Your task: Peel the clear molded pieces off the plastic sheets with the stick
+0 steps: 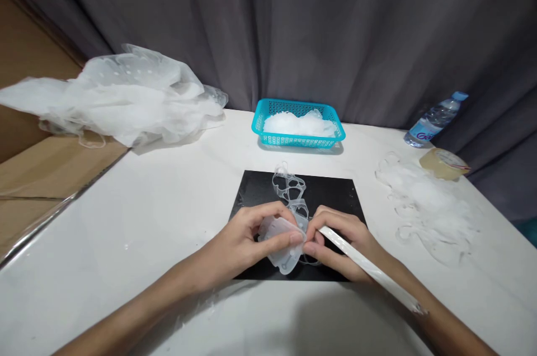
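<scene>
Over the black mat point(335, 194), my left hand point(255, 233) pinches a translucent, milky plastic piece point(285, 258) between thumb and fingers. Close beside it, my right hand point(339, 238) is closed with its fingertips at the piece's right edge. A long white stick-like tool point(369, 266) lies across that hand, running back over the wrist; its working tip is hidden, so I cannot tell its kind. From the piece, a thin clear strip with cut-out loops point(289, 183) trails up the mat.
A turquoise basket point(300, 142) with white translucent pieces stands behind the mat. Piled translucent sheets point(138, 99) lie at the left, beside a cardboard box point(54, 160). At the right are clear scraps point(436, 205), a tape roll point(444, 164) and a water bottle point(436, 118). A grey curtain point(314, 26) hangs behind.
</scene>
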Demonstrator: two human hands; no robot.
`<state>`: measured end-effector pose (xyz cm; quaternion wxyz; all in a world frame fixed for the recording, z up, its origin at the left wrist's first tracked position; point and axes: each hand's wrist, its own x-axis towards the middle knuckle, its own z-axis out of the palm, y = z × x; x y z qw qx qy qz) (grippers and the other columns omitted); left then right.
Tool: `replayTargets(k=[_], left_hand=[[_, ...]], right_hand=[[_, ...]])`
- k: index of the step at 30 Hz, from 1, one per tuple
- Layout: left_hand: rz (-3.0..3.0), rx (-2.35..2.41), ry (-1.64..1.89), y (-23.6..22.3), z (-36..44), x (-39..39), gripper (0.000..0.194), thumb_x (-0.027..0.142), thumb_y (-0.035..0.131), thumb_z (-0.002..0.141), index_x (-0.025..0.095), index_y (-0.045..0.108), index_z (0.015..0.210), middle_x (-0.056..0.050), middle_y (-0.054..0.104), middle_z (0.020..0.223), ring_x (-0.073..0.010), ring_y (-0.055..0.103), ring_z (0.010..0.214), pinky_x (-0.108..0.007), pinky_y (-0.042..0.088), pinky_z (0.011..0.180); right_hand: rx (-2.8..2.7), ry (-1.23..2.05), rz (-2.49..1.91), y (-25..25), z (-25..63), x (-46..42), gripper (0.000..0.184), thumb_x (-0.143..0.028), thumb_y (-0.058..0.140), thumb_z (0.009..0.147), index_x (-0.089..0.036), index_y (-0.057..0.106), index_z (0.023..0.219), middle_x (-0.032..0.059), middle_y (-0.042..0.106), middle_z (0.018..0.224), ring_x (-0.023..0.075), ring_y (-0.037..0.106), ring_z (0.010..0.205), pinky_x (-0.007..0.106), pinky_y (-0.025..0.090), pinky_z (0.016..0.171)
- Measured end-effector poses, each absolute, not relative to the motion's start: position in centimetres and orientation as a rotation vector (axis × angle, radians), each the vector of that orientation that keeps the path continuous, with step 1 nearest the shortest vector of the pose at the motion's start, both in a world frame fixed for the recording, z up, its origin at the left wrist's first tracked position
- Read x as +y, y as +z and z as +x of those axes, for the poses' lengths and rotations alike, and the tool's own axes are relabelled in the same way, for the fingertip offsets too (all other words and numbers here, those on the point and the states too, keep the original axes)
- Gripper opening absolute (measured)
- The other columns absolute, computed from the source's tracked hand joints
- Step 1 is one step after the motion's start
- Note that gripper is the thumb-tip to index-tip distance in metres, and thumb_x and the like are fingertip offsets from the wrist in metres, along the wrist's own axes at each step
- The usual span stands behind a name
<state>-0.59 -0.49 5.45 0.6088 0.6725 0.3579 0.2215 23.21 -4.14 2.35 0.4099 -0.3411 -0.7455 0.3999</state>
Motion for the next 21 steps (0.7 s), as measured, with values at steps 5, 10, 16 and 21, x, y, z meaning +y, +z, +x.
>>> replayTargets(k=[5, 10, 16, 21], left_hand=[[1.56, 0.84, 0.502, 5.6, -0.61, -0.68, 0.025, 0.043, 0.072, 0.099, 0.019, 0.074, 0.093, 0.002, 0.068, 0.078, -0.0127, 0.06, 0.071, -0.021, 0.046, 0.066], [1.592, 0.846, 0.489, 5.49, -0.64, -0.7, 0.024, 0.044, 0.07, 0.1, 0.021, 0.074, 0.094, 0.003, 0.069, 0.079, -0.0133, 0.062, 0.073, -0.022, 0.046, 0.066], [1.638, 0.861, 0.476, 5.61, -0.74, -0.73, 0.025, 0.045, 0.069, 0.101, 0.021, 0.075, 0.094, 0.003, 0.068, 0.078, -0.013, 0.061, 0.073, -0.022, 0.045, 0.067], [1.69, 0.882, 0.443, 5.66, -0.81, -0.77, 0.027, 0.046, 0.067, 0.102, 0.021, 0.076, 0.097, 0.002, 0.067, 0.078, -0.0132, 0.058, 0.071, -0.022, 0.042, 0.064]], right_hand=[[-1.896, 1.064, -0.886, 2.41, 23.33, -4.15, 0.009, -0.019, 0.072, 0.097, -0.022, 0.065, 0.092, -0.0034, 0.057, 0.078, 0.0125, 0.055, 0.075, 0.026, 0.043, 0.073], [-1.878, 1.084, -0.869, 2.36, 23.44, -4.14, 0.007, -0.019, 0.073, 0.096, -0.022, 0.066, 0.096, -0.0034, 0.057, 0.079, 0.0134, 0.056, 0.076, 0.027, 0.044, 0.074], [-1.826, 1.188, -0.869, 2.4, 23.36, -4.06, 0.007, -0.02, 0.074, 0.096, -0.022, 0.069, 0.1, -0.0032, 0.058, 0.08, 0.013, 0.056, 0.076, 0.027, 0.044, 0.073], [-1.846, 1.239, -0.886, 2.3, 23.36, -4.11, 0.008, -0.025, 0.074, 0.097, -0.022, 0.067, 0.093, -0.0025, 0.058, 0.08, 0.0138, 0.056, 0.078, 0.027, 0.045, 0.075]])
